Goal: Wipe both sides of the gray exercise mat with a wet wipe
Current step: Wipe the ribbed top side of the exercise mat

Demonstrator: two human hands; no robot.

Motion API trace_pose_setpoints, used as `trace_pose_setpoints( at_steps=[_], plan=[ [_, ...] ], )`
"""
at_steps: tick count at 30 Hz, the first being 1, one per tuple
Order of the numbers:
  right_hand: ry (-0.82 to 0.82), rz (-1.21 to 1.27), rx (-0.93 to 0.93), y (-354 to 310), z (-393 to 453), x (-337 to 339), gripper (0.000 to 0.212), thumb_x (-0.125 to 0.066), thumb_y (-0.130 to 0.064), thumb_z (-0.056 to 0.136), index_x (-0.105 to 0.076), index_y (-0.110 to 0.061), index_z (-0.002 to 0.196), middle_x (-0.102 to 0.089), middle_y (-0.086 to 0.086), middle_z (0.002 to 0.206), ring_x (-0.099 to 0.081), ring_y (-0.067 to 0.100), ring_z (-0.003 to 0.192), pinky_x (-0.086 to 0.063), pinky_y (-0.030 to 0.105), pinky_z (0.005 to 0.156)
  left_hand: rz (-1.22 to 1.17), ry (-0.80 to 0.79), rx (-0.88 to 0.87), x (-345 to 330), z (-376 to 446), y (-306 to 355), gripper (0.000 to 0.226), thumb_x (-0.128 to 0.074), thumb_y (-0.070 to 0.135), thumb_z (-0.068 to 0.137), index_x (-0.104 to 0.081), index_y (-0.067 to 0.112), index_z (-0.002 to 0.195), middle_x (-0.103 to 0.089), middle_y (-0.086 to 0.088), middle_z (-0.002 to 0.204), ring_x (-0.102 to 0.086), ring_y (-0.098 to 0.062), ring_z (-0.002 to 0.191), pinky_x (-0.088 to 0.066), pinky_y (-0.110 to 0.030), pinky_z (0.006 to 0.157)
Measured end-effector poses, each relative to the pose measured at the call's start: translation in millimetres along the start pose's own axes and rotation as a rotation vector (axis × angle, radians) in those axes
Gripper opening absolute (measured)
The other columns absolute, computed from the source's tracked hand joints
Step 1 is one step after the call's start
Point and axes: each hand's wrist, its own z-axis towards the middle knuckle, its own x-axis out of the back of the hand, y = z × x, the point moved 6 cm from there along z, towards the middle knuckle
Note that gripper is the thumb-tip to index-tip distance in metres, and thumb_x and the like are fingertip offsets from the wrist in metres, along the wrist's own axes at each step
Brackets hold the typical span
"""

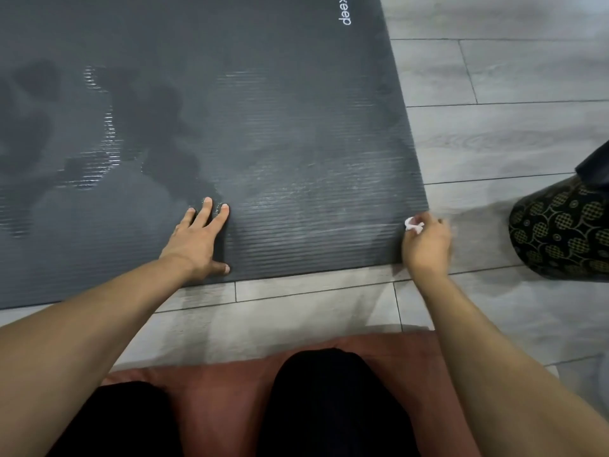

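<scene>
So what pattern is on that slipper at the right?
The slipper is black with gold geometric motifs, per the head view.

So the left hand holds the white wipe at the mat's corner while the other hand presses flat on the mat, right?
Not quite: the head view shows the right hand pinching the white wipe at the corner of the gray mat. The left hand is the one pressed flat on it.

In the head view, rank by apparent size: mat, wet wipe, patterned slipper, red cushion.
1. mat
2. red cushion, partly hidden by legs
3. patterned slipper, cut off by the frame edge
4. wet wipe, balled in the right hand
</scene>
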Motion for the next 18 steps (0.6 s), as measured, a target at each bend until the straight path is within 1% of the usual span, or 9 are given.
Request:
trace_pose_setpoints(
  at_steps=[2, 4, 6, 7, 9, 11, 13, 15, 18],
  plan=[
    [0.007, 0.05, 0.114, -32, -17, -18, 0.016, -0.054, -0.006, 0.082, -0.064, -0.014, 0.092, -0.054, 0.013, 0.099, -0.057, 0.033, 0.083, -0.038, 0.028, 0.071, 0.0, -0.011, 0.021, 1, 1, 0, 0.129, -0.088, 0.042, 0.076, 0.008, 0.031, 0.162, 0.02, -0.003, 0.169, 0.005, -0.037, 0.157, -0.012, -0.048, 0.127],
    [-0.104, 0.104, 0.372, -81, -49, -49, 0.013, -0.057, -0.008, 0.082, -0.064, -0.015, 0.091, -0.054, 0.009, 0.095, -0.056, 0.03, 0.079, -0.04, 0.03, 0.07, 0.008, -0.016, 0.048, 4, 2, 5, 0.124, -0.086, 0.039, 0.077, 0.003, 0.027, 0.163, 0.016, -0.006, 0.17, 0.001, -0.039, 0.156, -0.016, -0.049, 0.127],
    [-0.256, 0.094, 0.635, -127, -87, -75, 0.013, -0.058, -0.009, 0.083, -0.064, -0.017, 0.092, -0.053, 0.005, 0.092, -0.055, 0.027, 0.08, -0.042, 0.033, 0.065, -0.018, 0.013, 0.083, 12, 3, 15, 0.105, -0.079, 0.037, 0.082, -0.014, 0.021, 0.162, 0.002, -0.011, 0.17, -0.01, -0.039, 0.154, -0.025, -0.054, 0.122],
    [-0.299, 0.081, 0.723, -141, -98, -81, 0.014, -0.058, -0.009, 0.083, -0.063, -0.017, 0.093, -0.052, 0.004, 0.092, -0.055, 0.026, 0.081, -0.043, 0.034, 0.064, -0.032, 0.044, 0.102, 19, 3, 22, 0.092, -0.076, 0.038, 0.084, -0.024, 0.019, 0.158, -0.007, -0.011, 0.168, -0.017, -0.04, 0.152, -0.03, -0.055, 0.119],
    [-0.302, 0.05, 0.81, -145, -90, -83, 0.014, -0.058, -0.009, 0.084, -0.062, -0.016, 0.095, -0.053, 0.004, 0.092, -0.054, 0.027, 0.085, -0.046, 0.038, 0.064, -0.025, 0.116, 0.096, 34, 4, 40, 0.076, -0.071, 0.042, 0.087, -0.036, 0.02, 0.15, -0.019, -0.009, 0.164, -0.025, -0.039, 0.146, -0.036, -0.057, 0.113],
    [-0.207, 0.027, 0.713, -123, -52, -72, 0.015, -0.058, -0.01, 0.083, -0.063, -0.016, 0.096, -0.054, 0.006, 0.094, -0.055, 0.03, 0.087, -0.049, 0.04, 0.068, 0.008, 0.199, 0.032, 46, 11, 58, 0.071, -0.07, 0.048, 0.088, -0.038, 0.024, 0.147, -0.022, -0.007, 0.162, -0.027, -0.038, 0.145, -0.037, -0.057, 0.11],
    [-0.052, 0.063, 0.472, -86, 0, -49, 0.016, -0.057, -0.009, 0.085, -0.064, -0.018, 0.097, -0.054, 0.008, 0.095, -0.055, 0.033, 0.088, -0.049, 0.042, 0.073, 0.006, 0.231, -0.042, 52, 23, 74, 0.074, -0.068, 0.054, 0.088, -0.036, 0.029, 0.149, -0.021, -0.006, 0.164, -0.025, -0.037, 0.147, -0.036, -0.057, 0.111],
    [0.042, 0.098, 0.322, -61, 39, -32, 0.015, -0.057, -0.01, 0.089, -0.065, -0.019, 0.098, -0.053, 0.008, 0.096, -0.055, 0.033, 0.089, -0.047, 0.038, 0.075, 0.037, 0.224, -0.124, 53, 39, 92, 0.079, -0.066, 0.058, 0.089, -0.029, 0.033, 0.155, -0.017, -0.005, 0.166, -0.02, -0.035, 0.15, -0.031, -0.056, 0.115],
    [0.056, 0.083, 0.333, -66, 62, -33, 0.017, -0.056, -0.012, 0.092, -0.067, -0.021, 0.101, -0.054, 0.007, 0.097, -0.055, 0.029, 0.089, -0.045, 0.035, 0.075, 0.09, 0.233, -0.212, 58, 66, 117, 0.084, -0.059, 0.065, 0.091, -0.018, 0.039, 0.159, -0.008, -0.005, 0.169, -0.01, -0.033, 0.155, -0.02, -0.055, 0.122]
  ],
)
